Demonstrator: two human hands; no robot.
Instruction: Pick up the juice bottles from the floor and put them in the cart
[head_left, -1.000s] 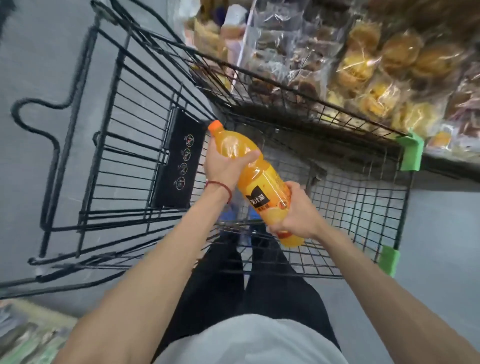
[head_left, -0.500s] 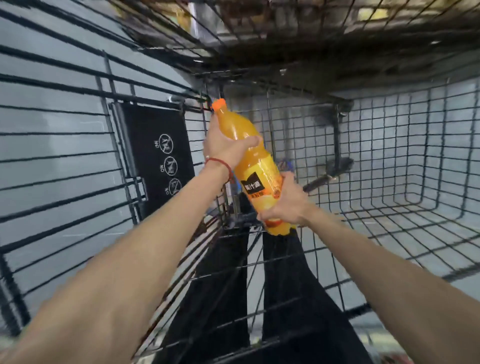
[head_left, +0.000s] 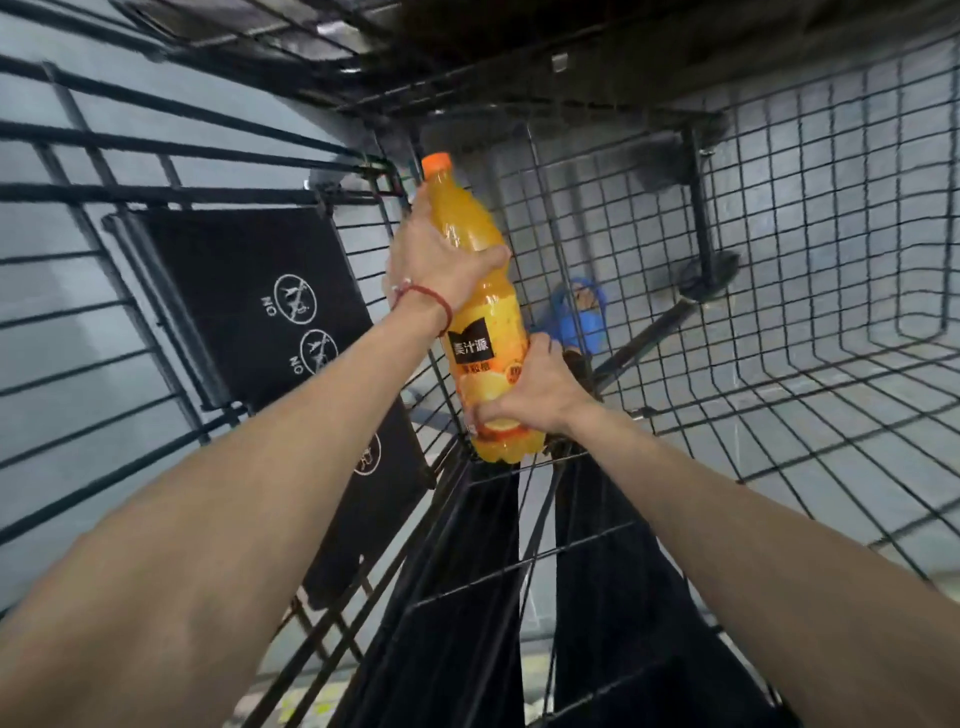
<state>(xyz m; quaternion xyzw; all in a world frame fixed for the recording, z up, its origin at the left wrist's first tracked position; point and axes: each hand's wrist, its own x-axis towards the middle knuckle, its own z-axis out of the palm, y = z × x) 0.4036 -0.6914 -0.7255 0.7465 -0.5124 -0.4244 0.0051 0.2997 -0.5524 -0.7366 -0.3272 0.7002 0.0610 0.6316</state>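
Inside cart (head_left: 779, 218), both hands hold juice bottle (head_left: 480, 291) nr floor mesh.

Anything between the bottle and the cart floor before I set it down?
Nothing visible. The juice bottle, gripped by the left hand and right hand, is inside the cart, and the wire floor by its base shows bare. The blue shoe is seen through the mesh, beneath the cart.

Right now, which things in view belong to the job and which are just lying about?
Job: juice bottle, gripped by left hand and right hand; cart.
Not the job: black sign panel; blue object beneath the mesh floor; red wrist cord.
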